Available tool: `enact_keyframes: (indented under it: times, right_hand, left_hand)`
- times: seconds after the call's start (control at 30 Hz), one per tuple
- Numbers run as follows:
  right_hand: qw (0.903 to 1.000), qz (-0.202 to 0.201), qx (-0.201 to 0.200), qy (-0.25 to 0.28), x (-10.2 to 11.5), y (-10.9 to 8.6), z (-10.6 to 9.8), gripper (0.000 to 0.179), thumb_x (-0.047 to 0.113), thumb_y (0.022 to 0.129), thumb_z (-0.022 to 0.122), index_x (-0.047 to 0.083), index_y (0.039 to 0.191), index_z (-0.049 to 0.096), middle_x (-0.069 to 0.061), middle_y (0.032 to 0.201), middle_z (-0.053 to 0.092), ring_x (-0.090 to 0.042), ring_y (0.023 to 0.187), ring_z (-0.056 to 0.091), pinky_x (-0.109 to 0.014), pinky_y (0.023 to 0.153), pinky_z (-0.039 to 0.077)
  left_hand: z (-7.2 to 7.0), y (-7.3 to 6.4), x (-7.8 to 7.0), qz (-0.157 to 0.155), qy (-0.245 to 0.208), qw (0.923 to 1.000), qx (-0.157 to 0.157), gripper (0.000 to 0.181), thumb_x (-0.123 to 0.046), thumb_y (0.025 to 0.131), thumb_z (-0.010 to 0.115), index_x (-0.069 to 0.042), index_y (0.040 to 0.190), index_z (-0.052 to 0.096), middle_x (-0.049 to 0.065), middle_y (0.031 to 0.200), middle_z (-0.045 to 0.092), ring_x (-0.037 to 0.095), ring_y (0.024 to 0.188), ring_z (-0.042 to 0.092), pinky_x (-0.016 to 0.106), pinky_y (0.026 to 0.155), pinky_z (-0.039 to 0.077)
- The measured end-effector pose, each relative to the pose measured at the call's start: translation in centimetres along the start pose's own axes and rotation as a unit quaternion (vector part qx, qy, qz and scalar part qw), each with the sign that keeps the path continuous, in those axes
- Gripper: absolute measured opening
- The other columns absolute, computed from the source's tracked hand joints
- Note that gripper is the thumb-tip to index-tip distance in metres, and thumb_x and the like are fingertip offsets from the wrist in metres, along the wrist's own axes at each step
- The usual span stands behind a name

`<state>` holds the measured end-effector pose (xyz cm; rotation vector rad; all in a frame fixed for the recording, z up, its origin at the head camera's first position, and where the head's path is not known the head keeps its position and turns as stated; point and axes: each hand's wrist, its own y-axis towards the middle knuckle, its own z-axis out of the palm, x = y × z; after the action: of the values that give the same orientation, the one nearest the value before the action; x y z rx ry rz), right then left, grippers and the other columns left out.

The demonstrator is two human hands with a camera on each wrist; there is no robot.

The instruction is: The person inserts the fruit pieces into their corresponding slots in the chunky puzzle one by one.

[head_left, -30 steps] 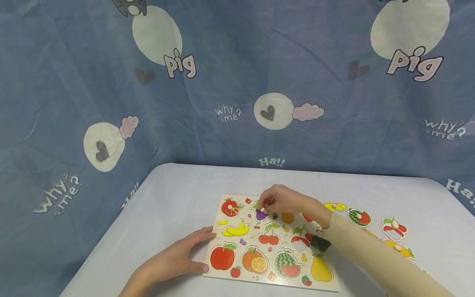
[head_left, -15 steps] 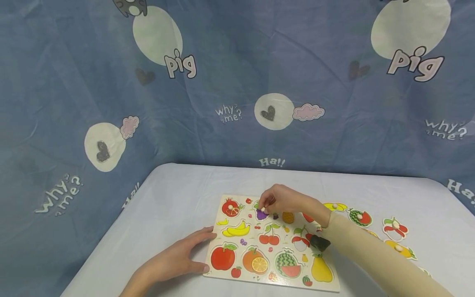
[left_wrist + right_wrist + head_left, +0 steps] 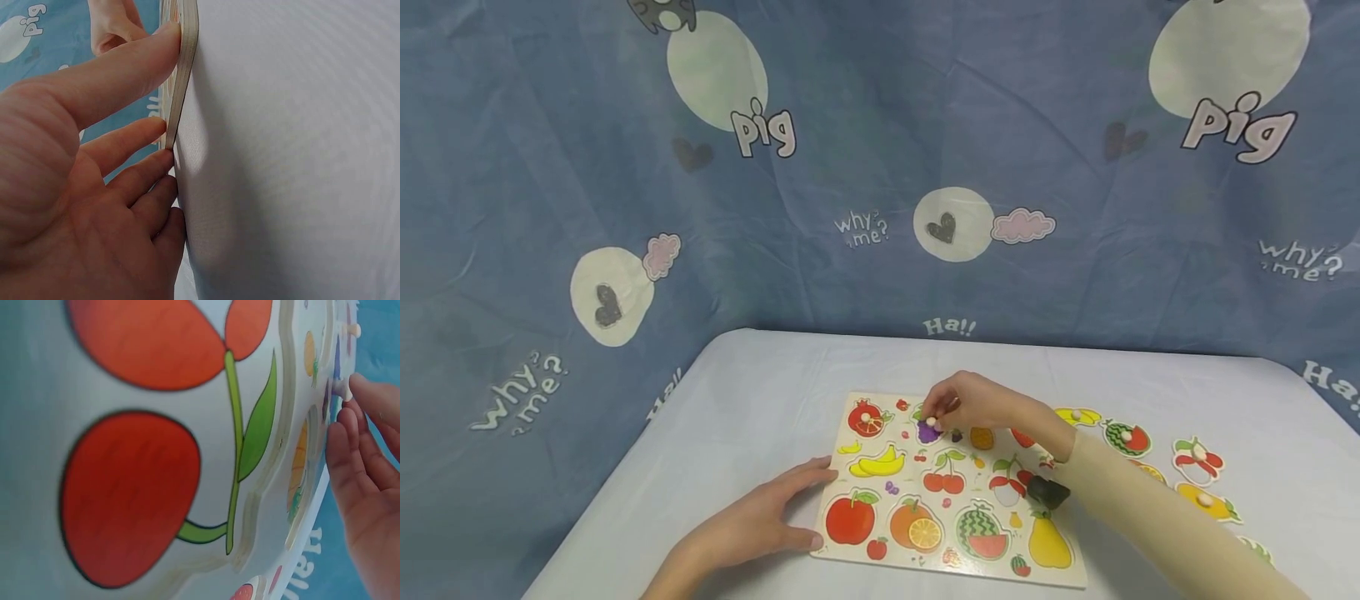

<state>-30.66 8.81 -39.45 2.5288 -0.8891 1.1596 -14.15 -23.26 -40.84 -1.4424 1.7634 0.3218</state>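
Observation:
A wooden fruit knob puzzle board [image 3: 850, 554] lies on the white table. My right hand [image 3: 973, 402] is at its far side, with thumb and fingers pinching the knob of the purple grape piece [image 3: 925, 435]. That piece sits at the grape recess; in the right wrist view its pale knob [image 3: 342, 389] is between the fingertips. My left hand [image 3: 756, 512] lies along the board's left edge. Its thumb [image 3: 164, 47] presses on the near corner, while the relaxed fingers touch the side of the board. The pomegranate piece [image 3: 866, 419] is in its recess at the far left corner.
Loose knobbed pieces lie right of the board: a banana piece [image 3: 1066, 416], a watermelon piece [image 3: 1138, 442], a red-and-white fruit piece [image 3: 1201, 473] and a yellow-orange piece [image 3: 1191, 495]. The right sleeve [image 3: 1150, 508] crosses above the board's right side. A blue patterned cloth [image 3: 880, 283] hangs behind the table.
Almost nothing differs. Both hands stay in place, the right one on the grape piece's knob; the right forearm has shifted slightly, showing more of the loose pieces beside it.

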Motion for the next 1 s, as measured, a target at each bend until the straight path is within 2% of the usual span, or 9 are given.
enact_keyframes:
  times: [0.23, 0.8, 1.0]
  right_hand:
    - [0.9997, 0.009, -0.018, -0.017, 0.4, -0.8, -0.1, 0.012, 0.007, 0.09, 0.071, 0.01, 0.102, 0.073, 0.005, 0.093, 0.07, -0.012, 0.084, 0.063, -0.028, 0.082, 0.054]
    - [0.9955, 0.018, -0.088, -0.03, 0.8, -3.3, -0.7, 0.013, 0.014, 0.091, 0.071, 0.01, 0.104, 0.07, 0.0, 0.092, 0.068, -0.016, 0.084, 0.059, -0.032, 0.084, 0.054]
    - [0.9938, 0.015, -0.102, -0.042, 1.2, -4.7, -1.1, 0.017, 0.014, 0.091, 0.071, 0.01, 0.108, 0.07, 0.007, 0.093, 0.067, -0.014, 0.085, 0.06, -0.031, 0.083, 0.055]
  left_hand:
    - [0.0, 0.0, -0.1, 0.004, -0.001, 1.0, 0.001, 0.078, -0.031, 0.072, 0.086, -0.025, 0.141, 0.052, 0.005, 0.155, 0.036, 0.034, 0.14, 0.032, 0.065, 0.106, 0.031]
    - [0.0, 0.0, -0.3, -0.003, -0.003, 1.0, 0.001, 0.079, -0.031, 0.071, 0.087, -0.024, 0.142, 0.052, 0.006, 0.155, 0.037, 0.035, 0.139, 0.033, 0.066, 0.106, 0.031]
    - [0.0, 0.0, -0.4, -0.015, -0.004, 0.9999, -0.002, 0.08, -0.031, 0.07, 0.087, -0.025, 0.141, 0.052, 0.006, 0.155, 0.037, 0.035, 0.139, 0.033, 0.067, 0.104, 0.032]
